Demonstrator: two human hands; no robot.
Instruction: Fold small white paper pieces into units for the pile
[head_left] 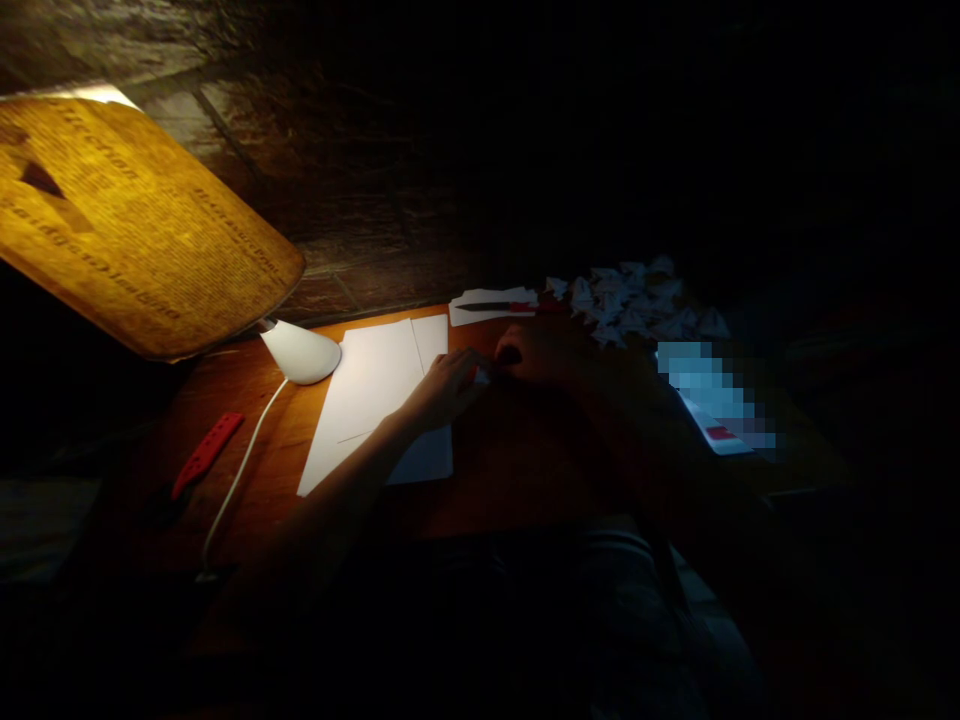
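Observation:
My left hand [448,385] reaches over the right edge of a stack of white paper sheets [375,385], its fingers bent and pressed together. Just to its right, my right hand [534,358] is closed, with thumb and fingertips curled together. A small white piece of paper [482,376] shows between the two hands, pinched at the fingertips; its shape is mostly hidden in shadow. Behind the hands lies a knife [491,307] with a dark blade and a red handle, partly on some cut white paper [466,318].
A pile of folded white paper pieces [626,300] lies at the back right. Nearer stands a lit phone [716,400], its screen blurred. At left are a lamp with a printed shade [150,220], its white cord [241,465] and a red power strip [208,455]. A brick-like wall rises behind.

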